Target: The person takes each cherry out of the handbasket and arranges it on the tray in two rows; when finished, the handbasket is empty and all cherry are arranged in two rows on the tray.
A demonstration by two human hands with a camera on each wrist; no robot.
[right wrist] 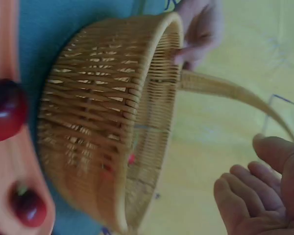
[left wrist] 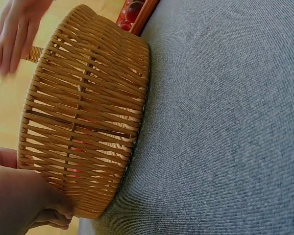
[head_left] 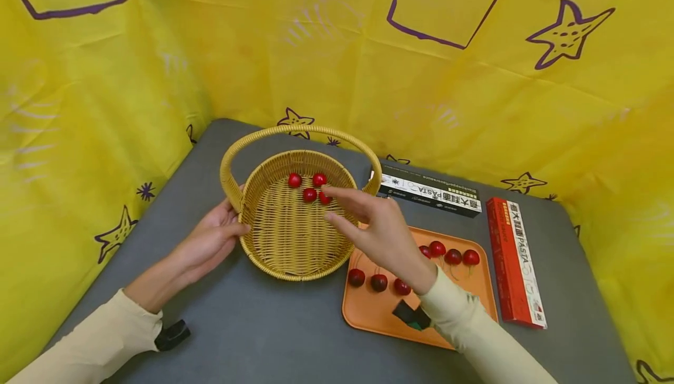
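Observation:
A round woven basket (head_left: pixel 297 243) with an arched handle (head_left: pixel 300 130) stands on the grey tabletop. My left hand (head_left: pixel 218 232) holds its left rim, the thumb over the edge and the fingers outside, as the left wrist view also shows. Several red cherries (head_left: pixel 309 195) lie inside toward the back. Over the basket's right side hovers my right hand (head_left: pixel 381 232), thumb and fingers apart; the right wrist view shows nothing in its palm. Beneath the right forearm sits an orange tray (head_left: pixel 363 316) with several stemmed cherries (head_left: pixel 453 257), partly hidden by the arm.
A black pasta box (head_left: pixel 426 191) lies behind the tray, and a red pasta box (head_left: pixel 516 264) lies along its right side. Yellow cloth (head_left: pixel 337 68) with purple drawings encloses the back and sides of the table. Small black devices (head_left: pixel 172 335) hang at both wrists.

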